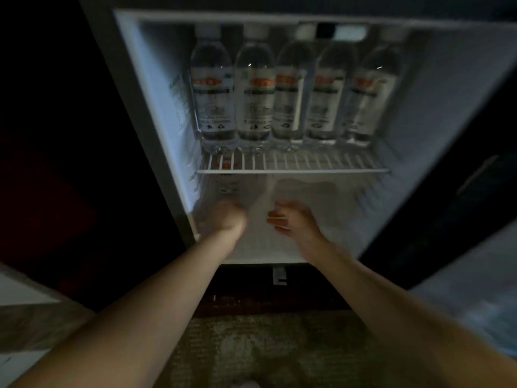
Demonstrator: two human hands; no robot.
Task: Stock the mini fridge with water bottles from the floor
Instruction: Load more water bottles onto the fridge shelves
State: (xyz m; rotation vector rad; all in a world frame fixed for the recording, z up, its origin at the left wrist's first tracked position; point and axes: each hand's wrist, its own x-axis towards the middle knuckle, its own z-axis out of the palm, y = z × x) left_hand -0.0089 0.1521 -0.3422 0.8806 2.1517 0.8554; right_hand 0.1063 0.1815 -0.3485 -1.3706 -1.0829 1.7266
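Note:
The mini fridge (156,113) stands open with its white inside lit. Several clear water bottles (254,96) with white caps and orange-marked labels stand in a row on the upper wire shelf (307,170). Under the shelf, at the left of the lower compartment, one more water bottle (229,184) stands upright, its label showing through the wires. My left hand (228,217) is curled around the bottom of this bottle and is blurred. My right hand (292,219) hovers beside it in the lower compartment, fingers apart, holding nothing.
The fridge door (461,177) hangs open on the right. Dark cabinet panels (70,135) flank the fridge on the left. Patterned carpet (265,345) covers the floor under my arms. A pale surface (22,292) sits at the lower left.

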